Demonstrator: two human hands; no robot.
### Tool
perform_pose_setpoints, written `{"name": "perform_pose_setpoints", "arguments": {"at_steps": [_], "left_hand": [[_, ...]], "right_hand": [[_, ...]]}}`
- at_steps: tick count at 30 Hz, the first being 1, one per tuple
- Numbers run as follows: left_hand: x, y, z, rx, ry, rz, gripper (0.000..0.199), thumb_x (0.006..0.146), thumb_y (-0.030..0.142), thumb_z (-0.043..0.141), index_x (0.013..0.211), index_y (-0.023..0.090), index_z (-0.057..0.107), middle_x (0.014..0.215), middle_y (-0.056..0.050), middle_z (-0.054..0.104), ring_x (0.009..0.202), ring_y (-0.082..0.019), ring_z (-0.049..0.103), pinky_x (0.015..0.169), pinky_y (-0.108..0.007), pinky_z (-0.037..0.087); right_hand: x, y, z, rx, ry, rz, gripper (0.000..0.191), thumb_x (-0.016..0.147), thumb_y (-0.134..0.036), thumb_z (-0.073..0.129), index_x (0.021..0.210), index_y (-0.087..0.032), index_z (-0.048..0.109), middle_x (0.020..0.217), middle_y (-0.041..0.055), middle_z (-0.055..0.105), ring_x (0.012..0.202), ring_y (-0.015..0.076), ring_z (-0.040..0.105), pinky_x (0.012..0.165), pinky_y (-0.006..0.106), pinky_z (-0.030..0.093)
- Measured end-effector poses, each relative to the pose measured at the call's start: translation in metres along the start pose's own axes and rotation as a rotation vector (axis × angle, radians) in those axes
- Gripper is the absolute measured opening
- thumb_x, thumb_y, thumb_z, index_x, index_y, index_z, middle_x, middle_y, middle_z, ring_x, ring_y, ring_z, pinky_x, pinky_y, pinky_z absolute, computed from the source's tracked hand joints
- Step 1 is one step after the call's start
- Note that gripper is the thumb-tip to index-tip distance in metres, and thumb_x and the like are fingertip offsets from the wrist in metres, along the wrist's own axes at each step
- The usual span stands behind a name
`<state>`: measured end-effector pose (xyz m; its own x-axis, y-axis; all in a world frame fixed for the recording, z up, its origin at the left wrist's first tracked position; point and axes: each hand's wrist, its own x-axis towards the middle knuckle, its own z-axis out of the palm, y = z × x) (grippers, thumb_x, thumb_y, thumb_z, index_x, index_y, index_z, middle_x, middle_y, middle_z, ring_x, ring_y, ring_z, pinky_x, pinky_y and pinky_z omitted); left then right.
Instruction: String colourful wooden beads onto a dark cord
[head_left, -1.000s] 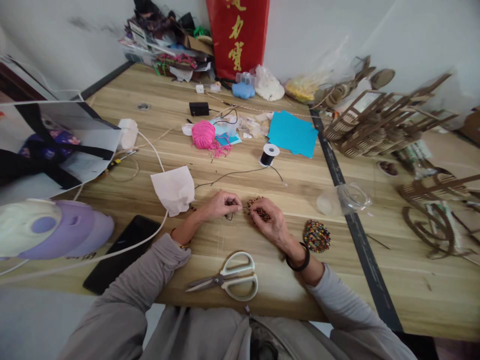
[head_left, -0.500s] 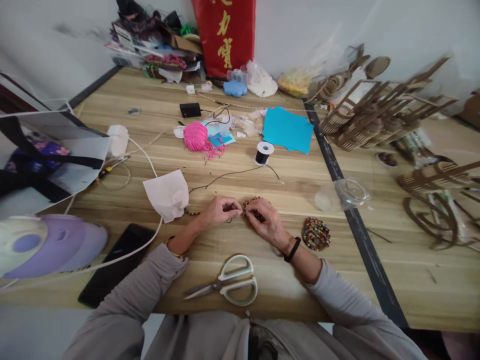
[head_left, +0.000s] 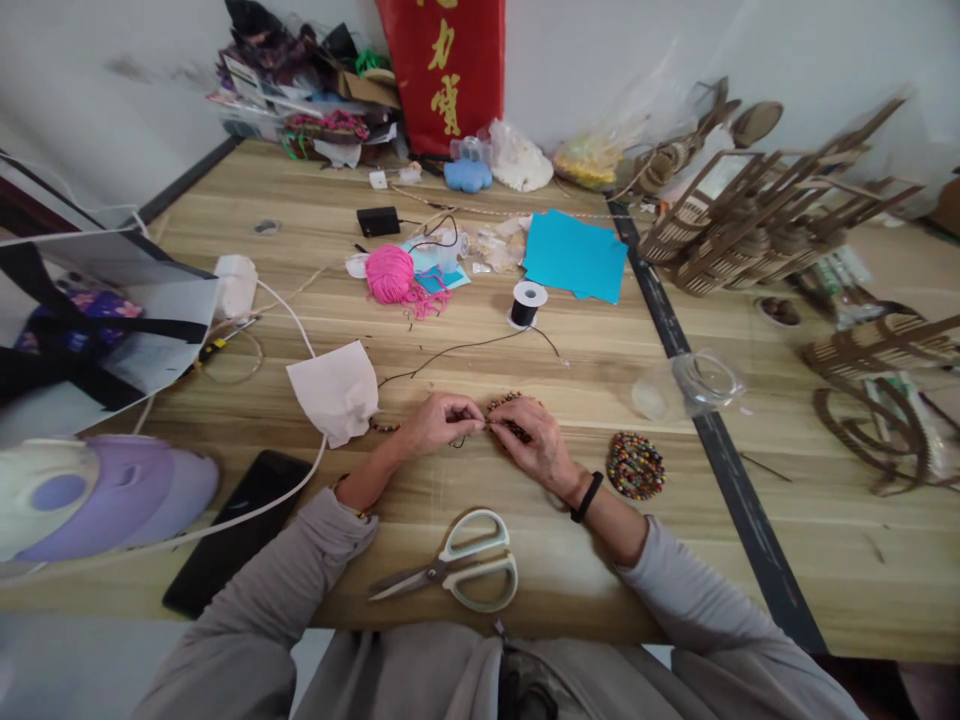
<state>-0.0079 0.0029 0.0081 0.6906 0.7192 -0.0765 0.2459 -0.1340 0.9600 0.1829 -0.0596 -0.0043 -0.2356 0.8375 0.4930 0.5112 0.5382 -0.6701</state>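
Note:
My left hand (head_left: pixel 448 422) is pinched closed over the middle of the table, with a thin black cord (head_left: pixel 458 443) curling out below its fingers. The fingertips of my right hand (head_left: pixel 534 440) press together and almost touch the left ones; what sits between them is too small to make out. Under and behind my right fingers lies a strand of multicoloured beads (head_left: pixel 501 402). Another coiled bead strand (head_left: pixel 635 466) rests to the right of my right wrist. A short beaded piece (head_left: pixel 386 427) shows by my left wrist.
Scissors (head_left: pixel 457 565) with pale handles lie near the front edge. A spool of black cord (head_left: pixel 526 305), pink yarn (head_left: pixel 390 274) and blue sheets (head_left: pixel 574 256) are farther back. At left are a white paper (head_left: pixel 334 393), a phone (head_left: pixel 236 530) and a purple-white device (head_left: pixel 127 495).
My right fingertips have moved slightly left and down, closer to the left ones. The left hand stays nearly still. The whole view has shifted a little.

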Motion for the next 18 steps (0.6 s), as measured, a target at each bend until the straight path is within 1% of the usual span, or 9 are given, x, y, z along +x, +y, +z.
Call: {"name": "perform_pose_setpoints", "arguments": {"at_steps": [7,18], "left_hand": [[0.0006,-0.0003,-0.0012,0.0,-0.004,-0.013,0.021,0.077,0.03,0.062,0.08,0.01,0.066,0.066,-0.002,0.06,0.058,-0.008,0.05,0.056,-0.019,0.04],[0.0009,-0.0039,-0.0017,-0.031,-0.011,-0.022,0.023,0.076,0.032,0.062,0.081,0.01,0.066,0.068,-0.003,0.061,0.06,-0.009,0.051,0.056,-0.019,0.041]], "right_hand": [[0.0013,-0.0021,-0.0014,-0.002,0.006,0.008,0.009,0.09,-0.024,0.054,0.089,-0.021,0.062,0.085,0.006,0.067,0.082,0.0186,0.061,0.079,0.036,0.048],[0.0014,-0.0025,-0.0013,0.02,0.003,0.019,0.011,0.089,-0.023,0.054,0.092,-0.021,0.064,0.087,0.0063,0.069,0.084,0.0188,0.062,0.08,0.037,0.049]]}}
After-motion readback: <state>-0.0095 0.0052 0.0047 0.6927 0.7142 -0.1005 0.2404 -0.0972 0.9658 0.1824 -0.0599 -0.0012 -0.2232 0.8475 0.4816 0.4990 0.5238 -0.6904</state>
